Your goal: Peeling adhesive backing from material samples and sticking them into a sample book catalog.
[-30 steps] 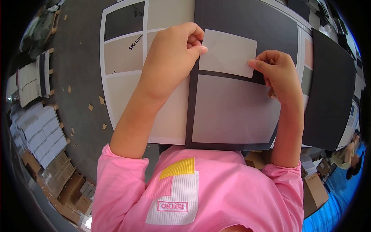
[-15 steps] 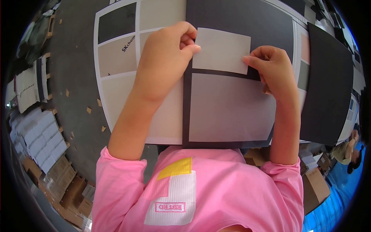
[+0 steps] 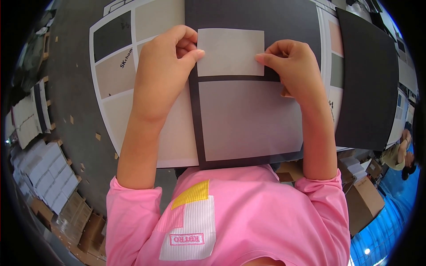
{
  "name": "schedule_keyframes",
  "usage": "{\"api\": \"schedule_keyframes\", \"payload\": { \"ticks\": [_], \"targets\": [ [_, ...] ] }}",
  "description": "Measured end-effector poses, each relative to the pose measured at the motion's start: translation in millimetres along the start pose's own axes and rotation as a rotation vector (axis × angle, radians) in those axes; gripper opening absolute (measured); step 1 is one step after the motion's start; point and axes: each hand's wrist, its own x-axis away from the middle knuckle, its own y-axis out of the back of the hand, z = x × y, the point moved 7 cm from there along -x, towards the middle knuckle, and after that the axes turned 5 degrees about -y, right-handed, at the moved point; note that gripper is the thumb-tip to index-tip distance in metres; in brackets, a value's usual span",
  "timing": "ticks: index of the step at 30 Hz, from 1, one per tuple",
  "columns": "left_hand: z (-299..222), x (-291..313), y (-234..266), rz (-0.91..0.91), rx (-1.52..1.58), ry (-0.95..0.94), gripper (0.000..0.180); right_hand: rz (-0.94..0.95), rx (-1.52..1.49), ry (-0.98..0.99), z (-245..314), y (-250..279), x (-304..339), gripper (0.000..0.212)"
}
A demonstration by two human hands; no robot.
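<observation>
We see the left hand (image 3: pixel 164 73) pinching the left edge of a small pale grey swatch (image 3: pixel 230 52) between thumb and fingers, while the right hand (image 3: pixel 295 66) grips its right edge the same way. The swatch lies at twelve o'clock on a dark sample board (image 3: pixel 248 17), directly above a larger grey panel (image 3: pixel 248 119) stuck to that board. At nine o'clock of the board we find a white sample card (image 3: pixel 120 75) carrying beige and dark patches. At three o'clock lies a plain black sheet (image 3: pixel 368 84). Cardboard boxes (image 3: pixel 361 201) sit at four o'clock.
</observation>
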Motion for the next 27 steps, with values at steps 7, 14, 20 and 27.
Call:
{"api": "schedule_keyframes", "payload": {
  "ticks": [7,14,20,27],
  "targets": [
    [-0.5,0.8,1.5,-0.013,-0.010,-0.003,0.018,-0.028,-0.018,0.005,0.9,-0.8,3.1,0.019],
    [-0.2,1.2,0.3,-0.015,-0.008,-0.019,0.019,-0.044,-0.036,0.017,-1.8,-2.3,3.6,0.018],
    [-0.9,1.3,0.7,-0.015,-0.024,-0.021,0.019,-0.091,-0.037,0.047,-0.9,-3.8,5.2,0.018],
    [-4.6,1.5,-1.5,-0.017,-0.024,-0.026,0.021,-0.452,0.582,0.325,9.2,7.0,14.0,0.044]
  ]
}}
